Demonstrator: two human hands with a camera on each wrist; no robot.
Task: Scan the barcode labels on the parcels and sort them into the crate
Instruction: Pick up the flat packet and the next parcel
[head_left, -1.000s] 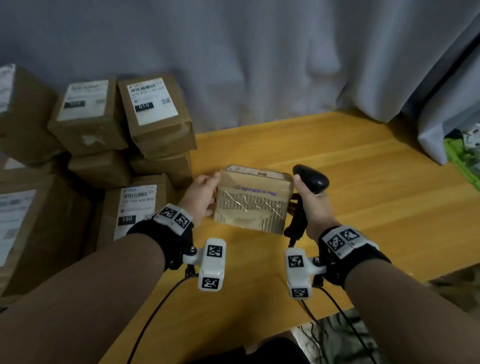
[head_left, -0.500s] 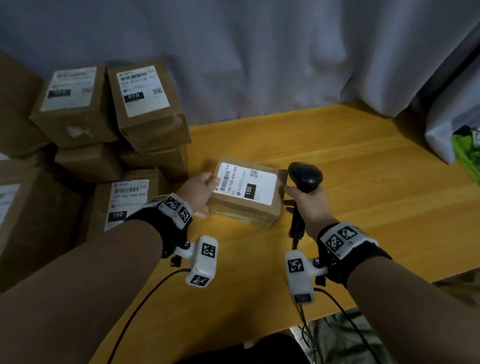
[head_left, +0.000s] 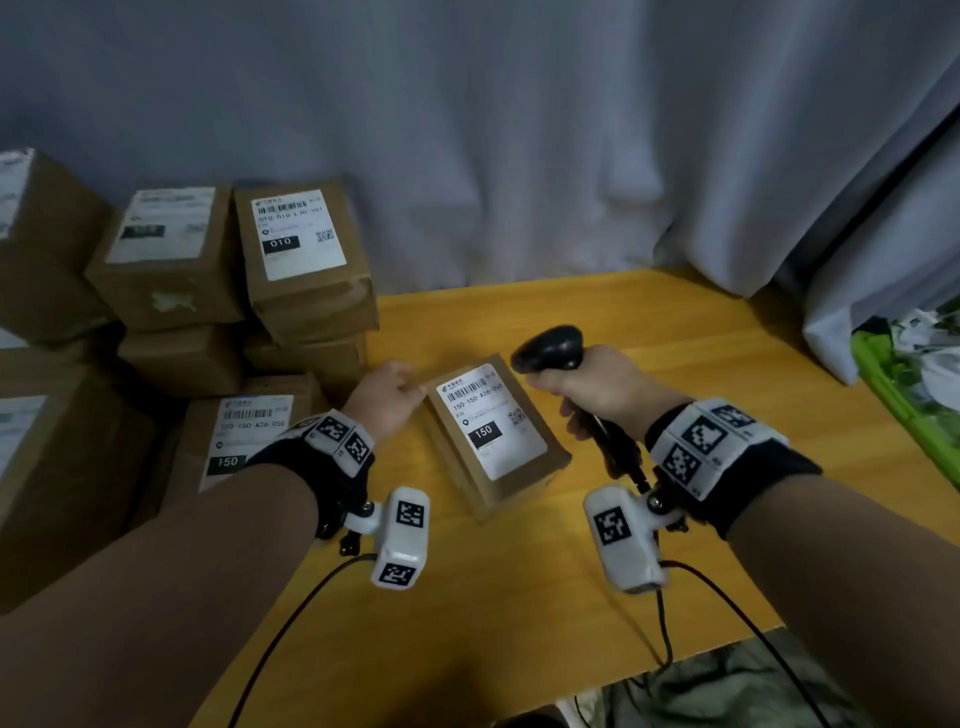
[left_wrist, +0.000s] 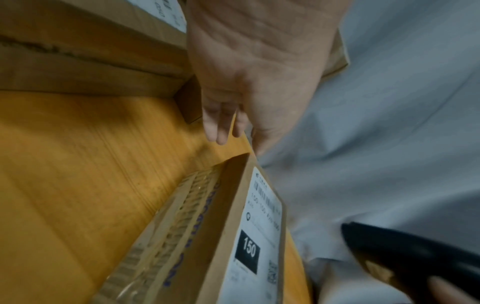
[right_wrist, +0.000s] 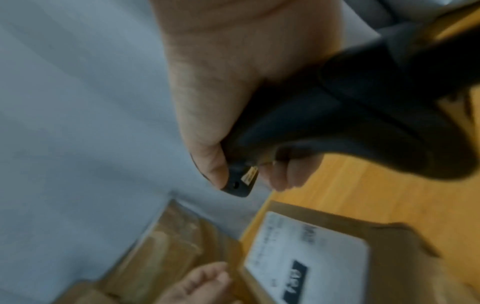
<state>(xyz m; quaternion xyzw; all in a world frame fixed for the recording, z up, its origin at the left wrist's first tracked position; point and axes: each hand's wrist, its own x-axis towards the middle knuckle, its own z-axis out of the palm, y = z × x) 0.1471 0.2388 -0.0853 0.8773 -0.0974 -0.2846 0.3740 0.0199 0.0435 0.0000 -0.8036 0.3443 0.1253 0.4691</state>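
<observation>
A small brown parcel (head_left: 493, 431) lies flat on the wooden table (head_left: 701, 332), its white label reading 150 facing up. My left hand (head_left: 389, 400) is at its far left corner, fingers (left_wrist: 218, 127) relaxed and fairly straight, thumb by the corner. My right hand (head_left: 602, 389) grips the handle of a black barcode scanner (head_left: 550, 348), whose head hangs over the parcel's far right corner. The left wrist view shows the parcel (left_wrist: 259, 236) and scanner (left_wrist: 415, 257). In the blurred right wrist view the scanner (right_wrist: 337, 123) sits above the parcel (right_wrist: 311, 257).
A pile of labelled brown parcels (head_left: 291, 260) fills the left side, up against the table. A green crate (head_left: 904, 400) with white items in it stands at the right edge. A grey curtain (head_left: 519, 130) hangs behind. Cables trail from both wrists over the near table edge.
The parcel went from standing on edge between both hands to lying flat, label up, and has turned. My right hand came off it and lifted the scanner over it.
</observation>
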